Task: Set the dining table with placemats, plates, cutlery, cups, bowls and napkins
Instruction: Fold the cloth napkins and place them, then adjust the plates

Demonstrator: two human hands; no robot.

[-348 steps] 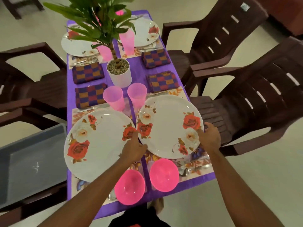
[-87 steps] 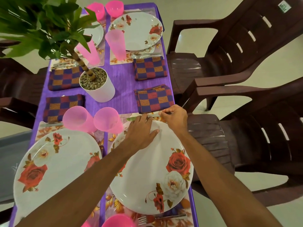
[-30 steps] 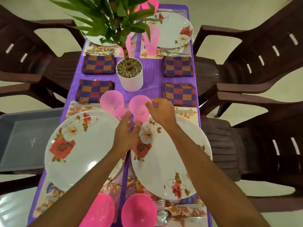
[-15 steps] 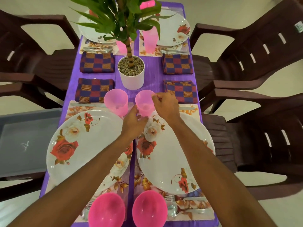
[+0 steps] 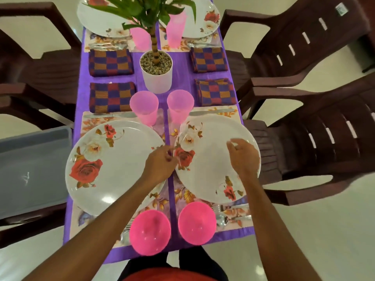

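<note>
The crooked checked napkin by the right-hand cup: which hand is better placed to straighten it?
Right, probably. The right hand hovers over the plate on the napkin's side; the left hand, at the table's middle, would have to cross the pink cup.

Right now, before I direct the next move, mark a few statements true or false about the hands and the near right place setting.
1. The left hand and the right hand hold nothing. True.
2. The cup beyond the right plate lies on its side. False: it stands upright.
3. A knife lies beyond that plate. True.
4. The plant pot stands on a plate. False: it stands on the purple cloth.
5. A pink bowl sits on the near side of the right plate. True.
</note>
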